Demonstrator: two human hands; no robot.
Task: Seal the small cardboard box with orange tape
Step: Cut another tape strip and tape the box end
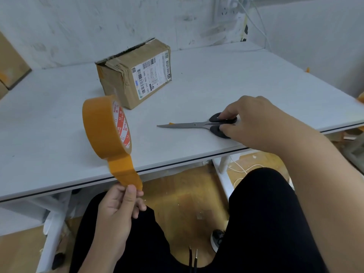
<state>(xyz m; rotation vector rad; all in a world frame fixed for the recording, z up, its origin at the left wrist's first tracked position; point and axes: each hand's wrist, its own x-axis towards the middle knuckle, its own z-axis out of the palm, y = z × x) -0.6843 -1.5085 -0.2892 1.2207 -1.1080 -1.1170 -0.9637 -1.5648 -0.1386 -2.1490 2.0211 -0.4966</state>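
Note:
A small cardboard box [136, 73] with white shipping labels lies on the white table [226, 79], its top seam gaping a little. My left hand [116, 211] pinches the loose end of the orange tape below the table's front edge. The roll of orange tape [102, 127] hangs in the air above that hand, in front of the box. Grey scissors with black handles [197, 125] lie flat on the table, blades closed and pointing left. My right hand [256, 123] rests on their handles, fingers at the loops.
More cardboard boxes [9, 62] stand at the far left against the wall. A wall socket with white cables [250, 14] is at the back right. My legs in black trousers [262, 213] are below the table's front edge.

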